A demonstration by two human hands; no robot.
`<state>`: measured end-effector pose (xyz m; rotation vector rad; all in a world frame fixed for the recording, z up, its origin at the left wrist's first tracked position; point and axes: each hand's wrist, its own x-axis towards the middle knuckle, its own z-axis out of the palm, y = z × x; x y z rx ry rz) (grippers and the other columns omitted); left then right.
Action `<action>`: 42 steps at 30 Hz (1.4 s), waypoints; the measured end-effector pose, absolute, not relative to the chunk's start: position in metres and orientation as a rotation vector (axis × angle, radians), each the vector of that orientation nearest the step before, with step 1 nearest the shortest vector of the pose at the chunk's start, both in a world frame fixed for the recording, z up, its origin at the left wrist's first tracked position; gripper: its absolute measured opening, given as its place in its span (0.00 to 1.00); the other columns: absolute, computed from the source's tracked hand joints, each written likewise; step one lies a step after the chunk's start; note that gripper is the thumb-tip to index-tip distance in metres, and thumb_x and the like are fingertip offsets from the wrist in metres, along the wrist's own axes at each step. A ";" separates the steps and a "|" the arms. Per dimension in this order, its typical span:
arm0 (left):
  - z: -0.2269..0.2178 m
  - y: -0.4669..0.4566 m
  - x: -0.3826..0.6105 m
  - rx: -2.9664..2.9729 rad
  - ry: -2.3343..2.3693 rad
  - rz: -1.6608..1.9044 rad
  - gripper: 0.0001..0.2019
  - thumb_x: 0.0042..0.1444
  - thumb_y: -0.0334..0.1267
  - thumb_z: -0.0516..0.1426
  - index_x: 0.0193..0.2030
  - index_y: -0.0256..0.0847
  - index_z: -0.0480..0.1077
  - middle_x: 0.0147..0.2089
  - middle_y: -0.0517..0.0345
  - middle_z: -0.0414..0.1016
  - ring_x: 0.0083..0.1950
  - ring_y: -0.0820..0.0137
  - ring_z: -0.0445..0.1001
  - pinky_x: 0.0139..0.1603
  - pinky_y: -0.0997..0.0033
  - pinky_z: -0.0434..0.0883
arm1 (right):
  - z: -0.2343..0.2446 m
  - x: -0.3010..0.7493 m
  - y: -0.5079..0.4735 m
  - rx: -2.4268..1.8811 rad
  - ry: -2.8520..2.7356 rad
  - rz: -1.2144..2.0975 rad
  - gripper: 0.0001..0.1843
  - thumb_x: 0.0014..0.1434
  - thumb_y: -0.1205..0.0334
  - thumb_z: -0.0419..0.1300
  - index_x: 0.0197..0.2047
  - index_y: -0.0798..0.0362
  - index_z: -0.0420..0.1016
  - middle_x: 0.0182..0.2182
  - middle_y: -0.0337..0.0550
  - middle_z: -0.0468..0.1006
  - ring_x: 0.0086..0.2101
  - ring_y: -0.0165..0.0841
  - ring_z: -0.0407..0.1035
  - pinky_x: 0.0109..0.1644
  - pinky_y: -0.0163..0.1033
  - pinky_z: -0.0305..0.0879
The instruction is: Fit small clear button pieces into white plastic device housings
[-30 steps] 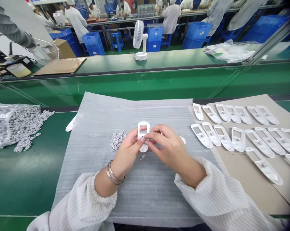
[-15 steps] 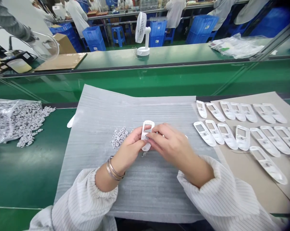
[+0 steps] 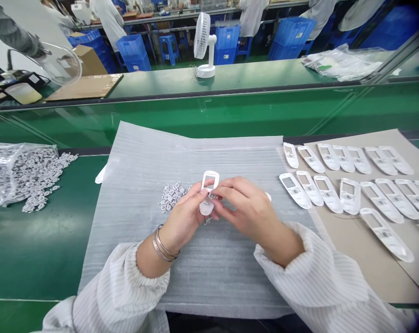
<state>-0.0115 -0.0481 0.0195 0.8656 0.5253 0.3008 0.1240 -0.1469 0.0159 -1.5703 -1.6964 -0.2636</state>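
Above the grey foam sheet (image 3: 251, 159), my left hand (image 3: 185, 213) grips a white plastic housing (image 3: 207, 206) with a rectangular window at its top end. Its thumb lies across the housing's middle. My right hand (image 3: 246, 203) is closed at the housing's right side, fingertips pressed to the middle section below the window. Whether a small part sits under those fingertips cannot be seen. Just left of the hands is a small pile of grey plastic button pieces (image 3: 171, 195). A few more pieces (image 3: 208, 221) show beneath the housing, partly hidden.
Rows of similar white housings (image 3: 350, 196) lie on cardboard (image 3: 379, 273) at the right. A clear bag of grey pieces (image 3: 8, 173) spills onto the green table (image 3: 32, 249) at left. A white fan (image 3: 205, 46) stands on the ledge behind; people work beyond.
The housing has shifted slightly left in my hands and its angle has changed. My left thumb has moved up across its middle. My right fingers stay at its right side.
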 end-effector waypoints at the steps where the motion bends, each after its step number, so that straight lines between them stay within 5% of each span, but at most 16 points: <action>1: 0.020 -0.049 -0.011 0.883 0.539 0.335 0.23 0.57 0.48 0.62 0.57 0.41 0.68 0.38 0.57 0.72 0.35 0.73 0.70 0.36 0.72 0.70 | 0.016 0.124 -0.147 -1.582 -1.652 -0.210 0.03 0.65 0.70 0.61 0.42 0.56 0.76 0.38 0.44 0.79 0.38 0.34 0.73 0.42 0.38 0.72; 8: 0.018 -0.053 -0.009 1.099 0.574 0.479 0.21 0.61 0.45 0.59 0.59 0.42 0.67 0.40 0.57 0.73 0.37 0.72 0.71 0.36 0.73 0.70 | 0.018 0.128 -0.147 -1.557 -1.330 0.307 0.12 0.65 0.68 0.59 0.50 0.50 0.79 0.35 0.41 0.78 0.35 0.30 0.73 0.36 0.34 0.73; 13: 0.017 -0.051 -0.006 0.924 0.597 0.467 0.18 0.62 0.42 0.56 0.57 0.39 0.70 0.43 0.52 0.76 0.40 0.71 0.75 0.37 0.74 0.73 | 0.022 0.129 -0.148 -1.464 -1.052 0.535 0.07 0.62 0.61 0.66 0.44 0.51 0.79 0.38 0.42 0.81 0.36 0.33 0.77 0.40 0.37 0.78; 22: 0.014 -0.047 -0.005 0.793 0.567 0.438 0.17 0.60 0.40 0.62 0.55 0.41 0.72 0.51 0.51 0.78 0.46 0.72 0.77 0.46 0.74 0.75 | 0.010 0.123 -0.142 -1.593 -1.513 -0.229 0.03 0.65 0.65 0.64 0.40 0.53 0.80 0.35 0.44 0.73 0.37 0.34 0.69 0.39 0.39 0.69; 37: 0.014 -0.051 -0.006 0.916 0.630 0.436 0.22 0.53 0.41 0.66 0.54 0.38 0.72 0.41 0.54 0.77 0.39 0.73 0.75 0.40 0.74 0.75 | 0.006 0.120 -0.145 -1.721 -1.687 -0.439 0.08 0.67 0.69 0.58 0.43 0.56 0.79 0.37 0.45 0.77 0.36 0.34 0.68 0.38 0.40 0.67; 42: 0.016 -0.052 -0.007 1.004 0.617 0.466 0.18 0.55 0.41 0.65 0.51 0.38 0.72 0.39 0.54 0.78 0.37 0.73 0.76 0.37 0.78 0.73 | 0.015 0.121 -0.147 -1.647 -1.580 -0.217 0.08 0.66 0.69 0.58 0.44 0.54 0.79 0.36 0.44 0.77 0.35 0.32 0.70 0.36 0.38 0.70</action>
